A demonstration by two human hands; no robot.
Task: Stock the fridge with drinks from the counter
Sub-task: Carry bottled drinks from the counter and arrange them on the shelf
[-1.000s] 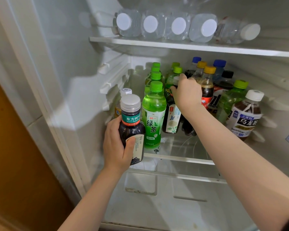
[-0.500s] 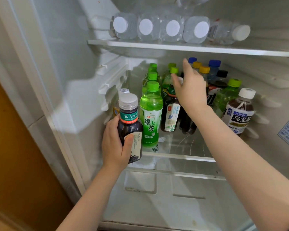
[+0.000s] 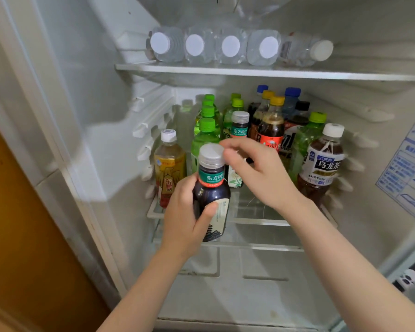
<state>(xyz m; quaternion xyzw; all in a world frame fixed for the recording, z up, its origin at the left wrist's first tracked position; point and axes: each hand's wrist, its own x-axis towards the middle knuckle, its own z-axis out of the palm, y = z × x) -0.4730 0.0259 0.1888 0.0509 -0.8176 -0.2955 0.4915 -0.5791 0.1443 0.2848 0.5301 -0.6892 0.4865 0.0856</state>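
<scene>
**Dark tea bottle held at the fridge's middle shelf**

The left hand [image 3: 182, 219] grips a dark tea bottle [image 3: 212, 191] around its body, thumb across the label. It holds the bottle upright, in front of the glass shelf's [image 3: 254, 221] front rim and not set down on it. The right hand [image 3: 261, 178] hovers just right of the bottle's grey cap [image 3: 210, 152] with its fingers [image 3: 235, 152] bent. Blur hides whether they touch the cap.

Beyond the left hand stand a yellow tea bottle [image 3: 169, 164] and a row of green tea bottles [image 3: 205, 135]. Behind the right hand's fingers stands a second dark bottle [image 3: 239, 127] with the same green label. A Suntory oolong tea bottle [image 3: 321, 168] stands to that hand's right. Above both hands, water bottles [image 3: 230, 46] lie on their sides on the upper shelf [image 3: 249, 73].
</scene>
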